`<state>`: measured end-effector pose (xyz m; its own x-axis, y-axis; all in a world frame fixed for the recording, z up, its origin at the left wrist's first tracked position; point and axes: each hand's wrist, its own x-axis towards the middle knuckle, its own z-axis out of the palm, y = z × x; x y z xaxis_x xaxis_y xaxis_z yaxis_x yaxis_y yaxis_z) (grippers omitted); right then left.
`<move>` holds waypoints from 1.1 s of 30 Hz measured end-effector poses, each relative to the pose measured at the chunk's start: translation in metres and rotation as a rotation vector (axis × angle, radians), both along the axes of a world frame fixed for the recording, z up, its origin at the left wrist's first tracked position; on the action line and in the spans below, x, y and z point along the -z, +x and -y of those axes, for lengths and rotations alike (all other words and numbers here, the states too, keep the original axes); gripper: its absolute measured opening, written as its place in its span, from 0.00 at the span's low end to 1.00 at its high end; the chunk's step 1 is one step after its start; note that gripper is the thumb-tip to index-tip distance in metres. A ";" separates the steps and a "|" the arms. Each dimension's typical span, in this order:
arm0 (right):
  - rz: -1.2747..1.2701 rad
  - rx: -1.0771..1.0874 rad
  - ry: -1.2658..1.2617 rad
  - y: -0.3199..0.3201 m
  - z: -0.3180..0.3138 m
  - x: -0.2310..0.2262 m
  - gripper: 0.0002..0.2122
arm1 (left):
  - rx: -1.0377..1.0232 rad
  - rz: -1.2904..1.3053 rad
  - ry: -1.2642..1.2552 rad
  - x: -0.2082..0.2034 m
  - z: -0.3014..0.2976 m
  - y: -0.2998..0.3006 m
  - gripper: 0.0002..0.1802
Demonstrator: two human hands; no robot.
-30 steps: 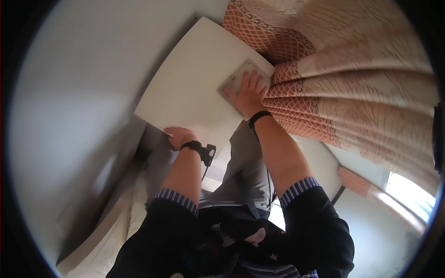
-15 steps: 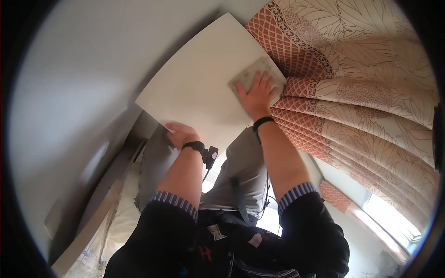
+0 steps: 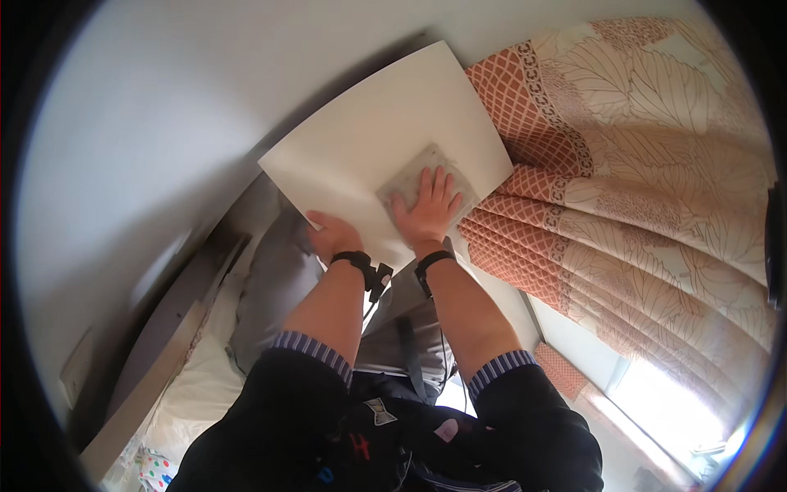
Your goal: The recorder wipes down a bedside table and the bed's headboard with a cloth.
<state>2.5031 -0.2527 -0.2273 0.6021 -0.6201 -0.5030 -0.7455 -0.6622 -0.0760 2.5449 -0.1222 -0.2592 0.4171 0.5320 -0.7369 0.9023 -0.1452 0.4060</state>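
Observation:
A white, smooth, square-cornered board (image 3: pixel 369 123) lies tilted in front of me, over my grey-trousered legs. My right hand (image 3: pixel 430 209) is spread flat on a thin greyish cloth (image 3: pixel 406 176), pressing it against the board's near right part. At the near left edge of the board, my left hand (image 3: pixel 332 234) holds on, with some of its fingers hidden at the edge. Each wrist wears a black band, and a small black device (image 3: pixel 377 280) hangs at the left one.
A pale wall (image 3: pixel 147 148) rises on the left, close to the board. Cream and rust-red patterned curtains (image 3: pixel 648 148) hang at the right, touching or nearly touching the board's corner. Cream bedding (image 3: pixel 197 389) and a wooden edge (image 3: pixel 147 385) are low on the left; a bright window (image 3: pixel 664 402) shows lower right.
My right hand has slid the cloth nearer and to the left across the board. The left hand stays at the board's edge. The view has shifted slightly.

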 end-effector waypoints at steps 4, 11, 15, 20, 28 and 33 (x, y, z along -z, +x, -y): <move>0.205 -0.066 0.030 0.036 0.029 -0.006 0.40 | 0.024 0.032 0.096 0.009 0.003 -0.001 0.39; 0.359 -0.435 -0.244 0.050 0.100 0.036 0.39 | 0.050 -0.018 0.132 0.022 0.006 -0.007 0.39; 0.362 -0.495 -0.230 0.069 0.142 0.050 0.42 | 0.062 0.010 0.116 0.023 0.006 -0.008 0.40; 0.413 -0.517 -0.368 0.100 0.178 0.067 0.41 | 0.069 -0.100 0.175 0.013 0.010 -0.002 0.42; 0.416 -0.301 -0.337 0.067 0.142 0.068 0.42 | 0.135 -0.005 0.245 0.033 0.004 -0.015 0.42; 0.177 -0.256 -0.238 -0.017 0.066 0.059 0.44 | 0.101 -0.021 0.272 0.038 0.004 -0.015 0.43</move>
<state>2.4856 -0.3188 -0.2861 0.8169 -0.5255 -0.2376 -0.5431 -0.8396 -0.0100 2.5304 -0.1265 -0.2976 0.4641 0.6676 -0.5822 0.8856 -0.3355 0.3213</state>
